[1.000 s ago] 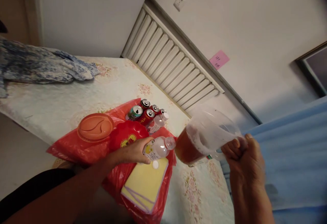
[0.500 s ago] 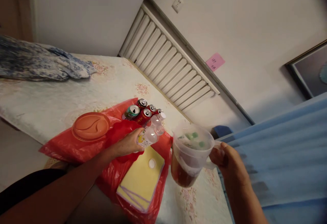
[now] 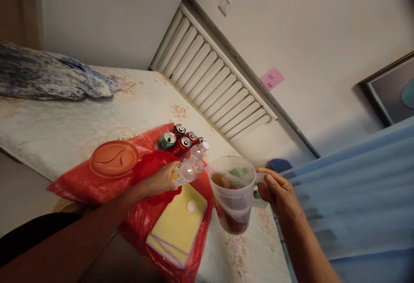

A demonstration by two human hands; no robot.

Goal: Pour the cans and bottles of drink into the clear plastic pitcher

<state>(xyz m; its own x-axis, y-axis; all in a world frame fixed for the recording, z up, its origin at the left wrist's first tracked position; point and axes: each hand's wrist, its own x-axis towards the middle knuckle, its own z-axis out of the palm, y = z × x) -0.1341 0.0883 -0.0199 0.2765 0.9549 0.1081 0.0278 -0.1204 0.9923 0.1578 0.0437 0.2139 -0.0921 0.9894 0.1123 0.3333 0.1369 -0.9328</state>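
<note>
On the floral-clothed table (image 3: 106, 119), beside the radiator (image 3: 210, 72), the left hand (image 3: 161, 179) grips an open, tilted bottle (image 3: 187, 173) above red plastic; the right (image 3: 281, 194) clasps the handle of a pitcher (image 3: 233, 197), seemingly holding brown liquid.

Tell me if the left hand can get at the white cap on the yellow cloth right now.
Not readily, I'd say: nothing covers the cap and the left hand is near, but it is holding the clear bottle.
</note>
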